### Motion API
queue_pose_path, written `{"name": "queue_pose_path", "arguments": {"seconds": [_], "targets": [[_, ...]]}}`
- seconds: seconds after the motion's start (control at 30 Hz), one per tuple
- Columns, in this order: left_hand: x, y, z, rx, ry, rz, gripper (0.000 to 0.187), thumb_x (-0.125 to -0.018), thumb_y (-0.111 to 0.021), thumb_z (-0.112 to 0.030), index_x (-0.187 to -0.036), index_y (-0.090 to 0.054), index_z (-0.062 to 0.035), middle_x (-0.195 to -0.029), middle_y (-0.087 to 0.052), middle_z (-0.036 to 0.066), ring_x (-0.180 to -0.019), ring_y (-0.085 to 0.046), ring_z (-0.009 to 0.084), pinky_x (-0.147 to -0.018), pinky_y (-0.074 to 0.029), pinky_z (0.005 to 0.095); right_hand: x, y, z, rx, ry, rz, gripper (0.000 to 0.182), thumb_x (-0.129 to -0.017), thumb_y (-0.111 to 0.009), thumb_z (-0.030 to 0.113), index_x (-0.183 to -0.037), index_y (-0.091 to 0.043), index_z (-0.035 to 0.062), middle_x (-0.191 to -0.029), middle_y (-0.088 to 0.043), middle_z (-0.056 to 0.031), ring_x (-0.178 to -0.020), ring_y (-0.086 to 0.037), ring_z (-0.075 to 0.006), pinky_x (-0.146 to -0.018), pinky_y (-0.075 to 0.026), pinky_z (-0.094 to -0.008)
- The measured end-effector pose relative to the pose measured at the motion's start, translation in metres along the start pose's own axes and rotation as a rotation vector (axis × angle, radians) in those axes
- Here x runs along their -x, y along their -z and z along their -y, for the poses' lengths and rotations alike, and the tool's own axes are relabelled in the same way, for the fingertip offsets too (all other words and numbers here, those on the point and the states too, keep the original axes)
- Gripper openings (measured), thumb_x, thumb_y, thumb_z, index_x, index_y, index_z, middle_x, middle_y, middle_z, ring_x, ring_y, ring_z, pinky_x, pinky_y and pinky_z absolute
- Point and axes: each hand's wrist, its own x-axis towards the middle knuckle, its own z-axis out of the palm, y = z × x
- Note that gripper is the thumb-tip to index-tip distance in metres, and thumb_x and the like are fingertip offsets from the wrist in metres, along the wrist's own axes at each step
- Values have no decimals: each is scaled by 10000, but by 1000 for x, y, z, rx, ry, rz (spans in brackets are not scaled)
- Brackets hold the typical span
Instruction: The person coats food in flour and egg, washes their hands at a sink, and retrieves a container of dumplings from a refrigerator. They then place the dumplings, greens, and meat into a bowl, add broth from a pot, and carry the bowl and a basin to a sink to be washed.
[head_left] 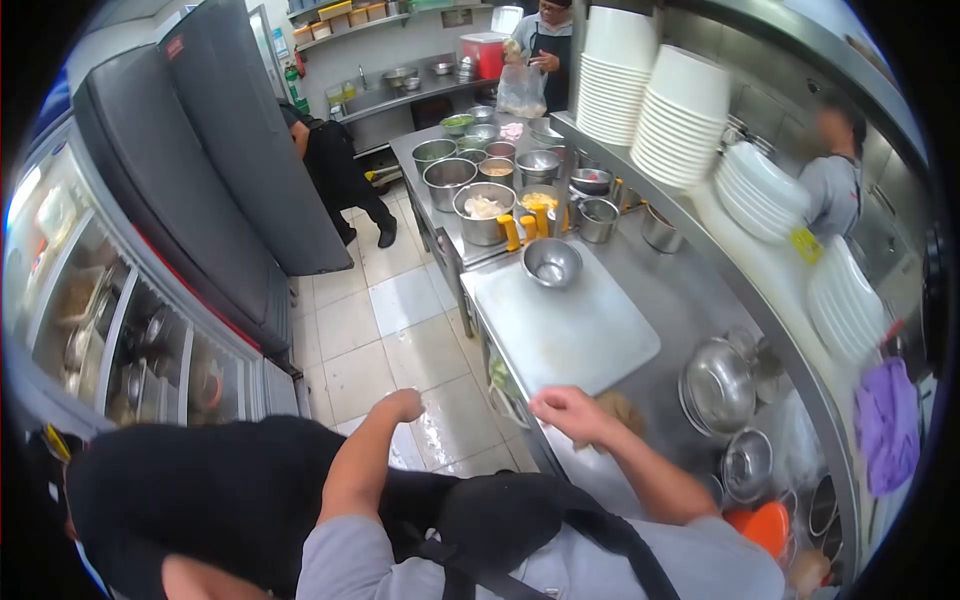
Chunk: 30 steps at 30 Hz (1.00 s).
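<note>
My left hand hangs over the tiled floor beside the steel counter, its fingers curled in; I see nothing in it. Just past the counter edge, below the white cutting board, is my right hand, with its fingers bent inward and nothing visible in them. A brownish item, too blurred to name, lies partly behind my right forearm. On the board's far end stands a small steel bowl, out of reach of both hands.
Steel pots with food and yellow handles crowd the far counter. White bowls and plates are stacked on the right shelf. Metal bowls lie below it. A glass-door fridge stands left. One person bends close by; others work farther off.
</note>
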Motion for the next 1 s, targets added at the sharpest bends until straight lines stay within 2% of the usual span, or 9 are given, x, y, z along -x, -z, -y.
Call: {"name": "queue_pose_path", "arguments": {"seconds": [0.2,0.3,0.37,0.47,0.57,0.7,0.8,0.9,1.0], "targets": [[-54,9,147,-43,171,145,406,-830,-573,-333,-1008,-689,13,-1134,-628,231,-1091,-593,364,-949,-467,419,-180,-9,83,259,211,16,265,-910,-554,237,-1042,-616,15,-861,-656,-147,-732,-626,-228,-693,-497,-345],[-85,11,210,-32,159,175,431,-836,-564,-359,-1021,-689,10,-1144,-625,229,-1105,-584,366,-964,-457,415,-218,0,93,338,29,258,274,-919,-561,231,-1112,-601,41,-823,-635,-93,-681,-569,-176,-650,-472,-318],[-116,24,240,-90,68,243,451,-855,-541,-380,-1017,-688,14,-1139,-626,230,-1105,-581,368,-973,-447,417,-245,20,64,332,179,310,292,-916,-570,243,-1130,-603,46,-982,-660,-129,-788,-619,-225,-736,-493,-338],[-171,66,276,-125,-52,285,489,-887,-504,-417,-1001,-688,21,-1125,-626,237,-1090,-577,385,-970,-435,432,-279,61,68,375,15,259,271,-918,-559,232,-1091,-606,29,-1057,-646,-145,-992,-613,-266,-858,-473,-350],[-234,114,303,249,-62,-4,424,-881,-543,-376,-1000,-682,7,-1051,-654,225,-1038,-596,388,-932,-448,442,-318,99,89,379,-34,70,232,-911,-566,213,-1045,-623,32,-1003,-656,-119,-906,-620,-226,-799,-487,-325],[-282,221,319,418,-117,-49,332,-869,-578,-304,-985,-678,-10,-1024,-670,200,-1001,-615,363,-903,-466,406,-390,124,108,15,-167,-229,194,-907,-562,196,-995,-625,36,-898,-651,-76,-814,-609,-175,-748,-486,-304],[-314,319,340,608,-106,-309,208,-853,-614,-192,-938,-677,-13,-961,-680,181,-901,-649,300,-816,-499,352,-438,137,155,309,-24,-366,162,-906,-564,185,-945,-612,35,-784,-616,-41,-751,-582,-133,-718,-474,-296],[-363,407,417,565,-188,-858,144,-861,-615,-135,-892,-657,-2,-839,-668,136,-765,-630,234,-734,-499,342,-465,156,168,354,-62,-368,155,-901,-574,182,-921,-618,35,-793,-625,-46,-757,-581,-133,-716,-475,-300],[-361,516,473,992,25,-1171,132,-893,-581,-124,-928,-635,-8,-827,-645,62,-737,-594,181,-699,-494,325,-500,179,191,390,-40,-430,167,-907,-575,184,-890,-618,24,-799,-629,-40,-745,-583,-121,-695,-476,-288]]}}
